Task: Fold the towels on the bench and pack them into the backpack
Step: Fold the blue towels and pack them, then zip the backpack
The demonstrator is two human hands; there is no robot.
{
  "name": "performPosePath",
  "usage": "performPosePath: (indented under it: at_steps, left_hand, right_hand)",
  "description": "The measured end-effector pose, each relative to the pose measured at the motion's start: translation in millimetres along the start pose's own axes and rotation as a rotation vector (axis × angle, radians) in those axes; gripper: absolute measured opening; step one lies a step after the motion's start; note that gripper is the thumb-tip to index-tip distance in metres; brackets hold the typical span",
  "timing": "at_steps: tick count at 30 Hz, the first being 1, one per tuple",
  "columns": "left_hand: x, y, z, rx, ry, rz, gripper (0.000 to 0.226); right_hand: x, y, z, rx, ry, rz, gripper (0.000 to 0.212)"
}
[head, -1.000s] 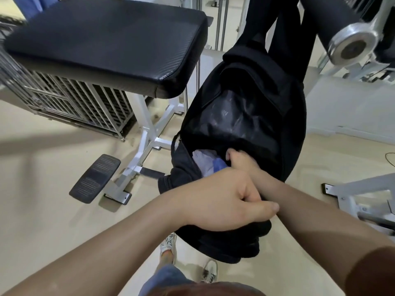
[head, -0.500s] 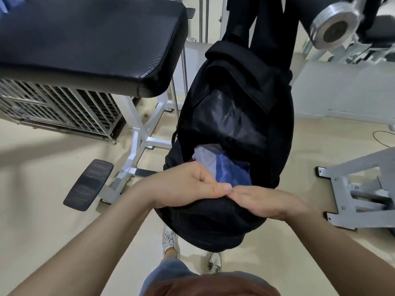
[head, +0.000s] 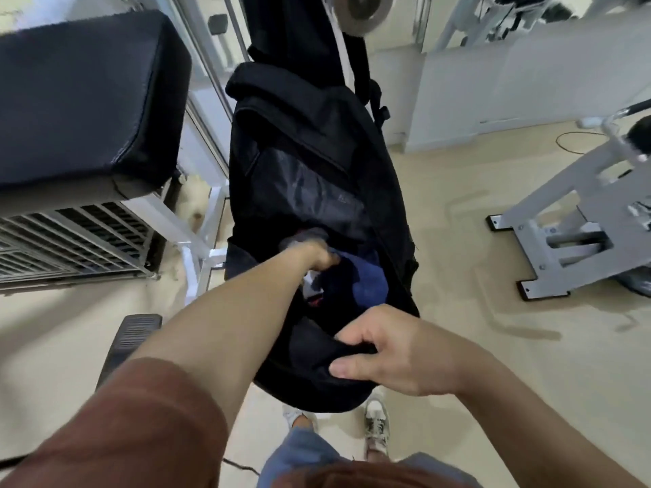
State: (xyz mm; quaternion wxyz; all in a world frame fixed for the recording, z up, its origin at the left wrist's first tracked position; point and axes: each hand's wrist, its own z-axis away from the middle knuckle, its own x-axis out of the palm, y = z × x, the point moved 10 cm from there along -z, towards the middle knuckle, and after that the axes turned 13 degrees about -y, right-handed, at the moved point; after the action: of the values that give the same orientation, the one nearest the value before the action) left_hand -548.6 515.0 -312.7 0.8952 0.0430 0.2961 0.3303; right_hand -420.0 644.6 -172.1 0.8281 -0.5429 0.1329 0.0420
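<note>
Your black backpack (head: 317,153) hangs upright in front of you, just right of the padded black desk (head: 88,100), with its main opening gaping towards you. Your right hand (head: 398,353) grips the near edge of that opening: the fingers curl over the black fabric and the thumb presses from below, pulling the flap down and out. Your left hand (head: 318,257) reaches over the rim and into the bag, its fingers buried among the cloth, so you cannot tell whether they are closed on anything. The towels sit inside the backpack: a blue towel (head: 366,280) lies just right of your left hand, and a grey towel (head: 306,237) pokes up just behind it. Below the bag your shoes (head: 377,424) stand on the pale floor (head: 458,241). A white machine frame (head: 577,223) stands well apart at your right.
</note>
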Motion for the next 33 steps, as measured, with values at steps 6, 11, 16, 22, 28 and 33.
performPosePath:
  at_steps: [6, 11, 16, 22, 28, 33]
  left_hand:
    - [62.0, -15.2, -43.6, -0.046, 0.031, 0.592, 0.055]
    - [79.6, 14.0, -76.0, 0.038, 0.047, 0.870, 0.059]
    - [77.5, 66.8, -57.5, 0.269, -0.073, 0.829, 0.014]
    - [75.1, 31.7, -67.0, 0.190, 0.086, 0.607, 0.027]
    - [29.7, 23.5, -57.8, 0.064, 0.315, -0.168, 0.056]
    - [-1.5, -26.8, -63.4, -0.157, 0.240, -0.140, 0.069]
  right_hand:
    - [-2.3, 13.7, 23.5, 0.043, 0.080, 0.047, 0.037]
    - [-5.4, 17.8, 35.4, 0.083, 0.101, 0.115, 0.040]
    - [-9.9, 24.6, 48.5, 0.176, 0.067, 0.077, 0.040]
    - [-5.5, 29.7, 52.7, 0.230, -0.022, 0.019, 0.035]
    - [-6.9, 32.2, 49.1, 0.218, 0.064, -0.064, 0.046]
    - [-5.8, 25.4, 39.2, 0.185, 0.167, -0.001, 0.020]
